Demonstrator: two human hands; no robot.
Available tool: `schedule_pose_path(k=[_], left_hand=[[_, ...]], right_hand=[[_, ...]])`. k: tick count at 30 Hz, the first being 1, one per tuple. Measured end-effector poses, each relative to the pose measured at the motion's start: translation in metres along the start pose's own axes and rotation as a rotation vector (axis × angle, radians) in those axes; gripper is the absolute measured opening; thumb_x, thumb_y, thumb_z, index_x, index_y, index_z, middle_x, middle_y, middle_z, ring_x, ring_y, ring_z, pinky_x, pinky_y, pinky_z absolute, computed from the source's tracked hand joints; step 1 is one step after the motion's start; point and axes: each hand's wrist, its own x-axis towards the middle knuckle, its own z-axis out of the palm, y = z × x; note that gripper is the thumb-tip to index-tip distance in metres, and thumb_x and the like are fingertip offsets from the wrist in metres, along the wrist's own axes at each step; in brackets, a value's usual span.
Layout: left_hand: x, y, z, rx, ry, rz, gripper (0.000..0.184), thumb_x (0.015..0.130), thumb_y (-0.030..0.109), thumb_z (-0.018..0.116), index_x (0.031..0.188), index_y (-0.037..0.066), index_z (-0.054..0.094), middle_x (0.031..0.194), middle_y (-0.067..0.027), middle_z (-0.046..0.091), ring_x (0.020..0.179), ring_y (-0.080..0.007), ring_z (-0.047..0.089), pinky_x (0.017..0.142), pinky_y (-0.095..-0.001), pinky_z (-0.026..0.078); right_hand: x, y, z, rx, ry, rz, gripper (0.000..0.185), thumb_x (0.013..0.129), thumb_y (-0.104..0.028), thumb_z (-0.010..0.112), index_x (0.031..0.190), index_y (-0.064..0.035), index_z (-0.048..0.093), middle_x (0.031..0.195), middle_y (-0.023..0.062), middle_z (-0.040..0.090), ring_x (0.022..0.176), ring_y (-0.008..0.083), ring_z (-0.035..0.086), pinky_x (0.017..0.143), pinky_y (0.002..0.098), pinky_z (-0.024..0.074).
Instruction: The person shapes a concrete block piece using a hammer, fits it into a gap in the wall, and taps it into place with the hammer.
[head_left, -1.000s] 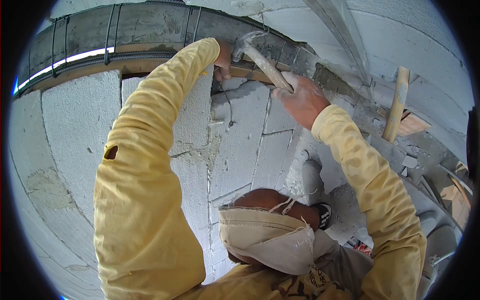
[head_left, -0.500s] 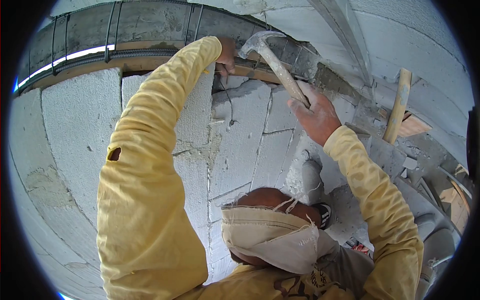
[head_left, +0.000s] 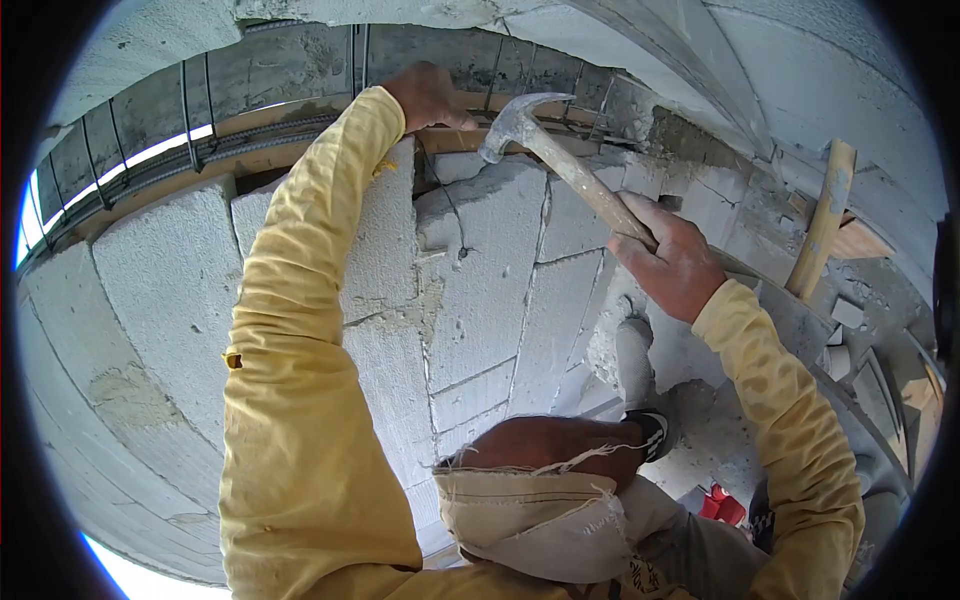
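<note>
My right hand [head_left: 675, 262] is wrapped round the wooden handle of a claw hammer [head_left: 572, 170]. The dusty metal head is raised to the upper left, close in front of the top of the block wall [head_left: 480, 260]. At the wall's top edge is my left hand [head_left: 430, 97], its fingers drawn together and pointing right toward the hammer head. Whatever those fingers may hold is too small to make out. Below the hand, a thin dark wire [head_left: 447, 200] hangs down the face of the blocks.
Ribbed steel bars [head_left: 265, 128] with upright ties [head_left: 188, 115] run along the wall top beside a wooden board [head_left: 235, 150]. A wooden post [head_left: 825, 220] leans at the right, near rubble and block pieces [head_left: 848, 313]. My bent knee [head_left: 550, 445] is against the wall.
My left hand has lifted a little and shifted left. The right hand has moved right and down with the hammer, while the hammer head stays near the wall top. The view has tilted slightly.
</note>
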Motion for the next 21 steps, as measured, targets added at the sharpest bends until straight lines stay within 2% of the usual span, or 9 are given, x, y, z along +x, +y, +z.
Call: schedule_pose_path(k=[3, 5, 8, 9, 11, 12, 15, 18, 21], left_hand=[[0.003, -0.017, 0.013, -0.370, 0.200, 0.111, 0.034, 0.079, 0.019, 0.085, 0.071, 0.008, 0.053, 0.072, -0.0061, 0.065, 0.072, -0.0187, 0.067, 0.066, -0.0285, 0.053], [0.002, -0.021, 0.008, -0.463, 0.165, 0.085, 0.036, 0.081, 0.022, 0.084, 0.073, 0.010, 0.051, 0.074, -0.0055, 0.065, 0.079, -0.0182, 0.070, 0.066, -0.0277, 0.053], [-0.012, -0.017, 0.005, -0.833, 0.194, 0.100, 0.036, 0.083, 0.024, 0.083, 0.078, 0.010, 0.050, 0.075, -0.0044, 0.064, 0.080, -0.0162, 0.071, 0.064, -0.0275, 0.054], [-0.018, -0.014, 0.005, -0.995, 0.218, 0.113, 0.036, 0.084, 0.024, 0.083, 0.079, 0.010, 0.050, 0.076, -0.0041, 0.064, 0.078, -0.0153, 0.071, 0.064, -0.0276, 0.054], [-0.028, -0.006, 0.001, -0.991, 0.214, 0.068, 0.036, 0.085, 0.027, 0.081, 0.082, 0.010, 0.050, 0.076, -0.0037, 0.064, 0.076, -0.0137, 0.069, 0.064, -0.0291, 0.055], [-0.030, -0.005, -0.001, -0.991, 0.217, 0.046, 0.036, 0.085, 0.028, 0.081, 0.084, 0.010, 0.050, 0.076, -0.0036, 0.064, 0.074, -0.0130, 0.068, 0.064, -0.0299, 0.055], [-0.021, -0.013, 0.005, -0.368, 0.271, 0.132, 0.038, 0.088, 0.036, 0.076, 0.085, 0.009, 0.049, 0.074, -0.0050, 0.063, 0.075, -0.0179, 0.068, 0.068, -0.0356, 0.056], [-0.023, -0.008, 0.015, -0.066, 0.259, 0.176, 0.034, 0.088, 0.037, 0.071, 0.085, 0.006, 0.056, 0.076, -0.0085, 0.065, 0.082, -0.0256, 0.071, 0.072, -0.0406, 0.055], [-0.020, -0.005, 0.020, 0.109, -0.013, 0.167, 0.025, 0.086, 0.031, 0.069, 0.085, 0.006, 0.065, 0.081, -0.0116, 0.069, 0.081, -0.0312, 0.069, 0.076, -0.0444, 0.055]], right_hand=[[-0.003, 0.006, -0.010, -0.008, -0.020, 0.009, 0.046, 0.091, -0.019, 0.061, 0.132, -0.0004, 0.052, 0.081, 0.0163, 0.063, 0.070, 0.0257, 0.062, 0.070, 0.0381, 0.0505], [-0.004, 0.013, -0.013, -0.007, -0.023, -0.005, 0.047, 0.090, -0.019, 0.063, 0.131, -0.0002, 0.052, 0.081, 0.0172, 0.064, 0.071, 0.0283, 0.064, 0.071, 0.0392, 0.0512], [-0.005, 0.021, -0.007, -0.116, 0.016, 0.033, 0.047, 0.091, -0.020, 0.064, 0.131, -0.0008, 0.051, 0.097, 0.0205, 0.067, 0.080, 0.0335, 0.068, 0.077, 0.0421, 0.0532], [-0.005, 0.028, 0.000, -0.208, 0.080, -0.054, 0.047, 0.091, -0.020, 0.064, 0.133, -0.0021, 0.050, 0.102, 0.0203, 0.066, 0.083, 0.0348, 0.068, 0.078, 0.0436, 0.0535], [-0.003, 0.038, 0.015, -0.391, 0.210, -0.233, 0.048, 0.092, -0.020, 0.063, 0.135, -0.0048, 0.047, 0.112, 0.0200, 0.064, 0.090, 0.0375, 0.068, 0.081, 0.0466, 0.0541], [-0.001, 0.036, 0.016, -0.398, 0.149, -0.164, 0.048, 0.093, -0.019, 0.062, 0.137, -0.0066, 0.046, 0.113, 0.0190, 0.062, 0.091, 0.0374, 0.067, 0.082, 0.0474, 0.0542], [0.006, 0.025, 0.028, -0.428, 0.021, -0.008, 0.050, 0.094, -0.018, 0.059, 0.141, -0.0110, 0.041, 0.113, 0.0166, 0.059, 0.092, 0.0373, 0.067, 0.083, 0.0491, 0.0546], [0.019, 0.026, 0.044, -0.456, 0.011, 0.048, 0.051, 0.095, -0.018, 0.058, 0.142, -0.0127, 0.039, 0.108, 0.0157, 0.059, 0.091, 0.0373, 0.067, 0.083, 0.0493, 0.0548], [0.032, 0.027, 0.049, -0.448, -0.013, 0.095, 0.051, 0.095, -0.018, 0.056, 0.142, -0.0122, 0.039, 0.109, 0.0159, 0.059, 0.092, 0.0370, 0.067, 0.084, 0.0490, 0.0549]])
